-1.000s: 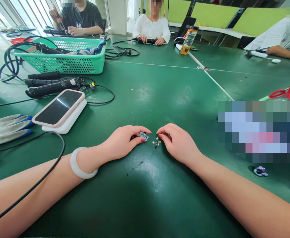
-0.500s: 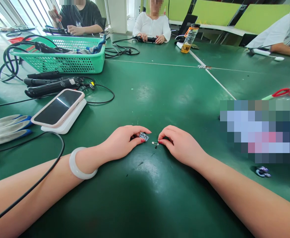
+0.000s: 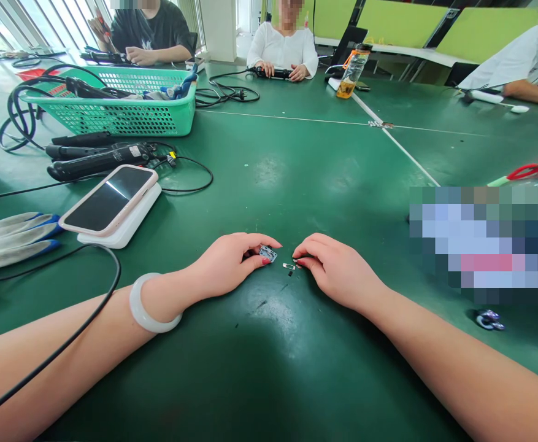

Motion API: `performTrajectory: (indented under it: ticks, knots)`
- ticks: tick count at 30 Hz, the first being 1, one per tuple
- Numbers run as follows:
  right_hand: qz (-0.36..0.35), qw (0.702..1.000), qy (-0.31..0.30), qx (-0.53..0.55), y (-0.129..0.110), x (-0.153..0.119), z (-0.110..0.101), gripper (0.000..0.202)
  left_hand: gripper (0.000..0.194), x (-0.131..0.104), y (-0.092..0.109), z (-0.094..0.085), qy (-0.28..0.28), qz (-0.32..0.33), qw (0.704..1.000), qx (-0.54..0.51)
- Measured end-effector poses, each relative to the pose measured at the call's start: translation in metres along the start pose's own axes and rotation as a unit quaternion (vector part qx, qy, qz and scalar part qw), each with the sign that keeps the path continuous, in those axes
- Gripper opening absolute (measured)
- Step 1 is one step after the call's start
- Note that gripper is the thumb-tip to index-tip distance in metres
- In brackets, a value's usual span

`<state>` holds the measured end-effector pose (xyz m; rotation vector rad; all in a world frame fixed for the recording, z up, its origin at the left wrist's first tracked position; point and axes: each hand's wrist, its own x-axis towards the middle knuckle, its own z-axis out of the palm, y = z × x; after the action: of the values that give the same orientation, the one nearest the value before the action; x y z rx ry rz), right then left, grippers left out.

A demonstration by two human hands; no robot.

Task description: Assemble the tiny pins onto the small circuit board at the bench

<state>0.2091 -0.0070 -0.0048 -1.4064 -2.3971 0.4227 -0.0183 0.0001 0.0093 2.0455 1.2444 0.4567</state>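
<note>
My left hand (image 3: 232, 265) holds a small grey flat part (image 3: 267, 253) between thumb and fingers, just above the green table. Across a narrow gap, my right hand (image 3: 335, 265) is closed in a pinch, with a tiny dark bit at its fingertips, too small to name. Beside those fingertips on the table lies a small white-framed piece (image 3: 289, 266), and just below it sits a tiny black chip (image 3: 290, 274).
A phone (image 3: 108, 199) on a white box, black tools (image 3: 98, 161), a green basket (image 3: 121, 116) and a glove (image 3: 13, 239) are on the left. A black cable crosses my left forearm. A bottle (image 3: 354, 73) and seated people are farther back.
The tips of my right hand have parted slightly, and a tiny dark bit now shows between them. My left hand and its grey part have hardly moved.
</note>
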Motion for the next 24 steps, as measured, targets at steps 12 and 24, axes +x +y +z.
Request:
performTrajectory:
  ticks: [12, 24]
  knots:
    - [0.021, 0.998, -0.009, -0.050, -0.0082, -0.0071, -0.0049, 0.013, 0.032, 0.0006, -0.0016, -0.0011, -0.004, 0.006, 1.000, 0.004]
    - [-0.011, 0.996, 0.023, -0.087, -0.0020, -0.0056, 0.0036, 0.019, 0.032, 0.0004, -0.0012, -0.0005, -0.003, 0.002, 1.000, 0.001]
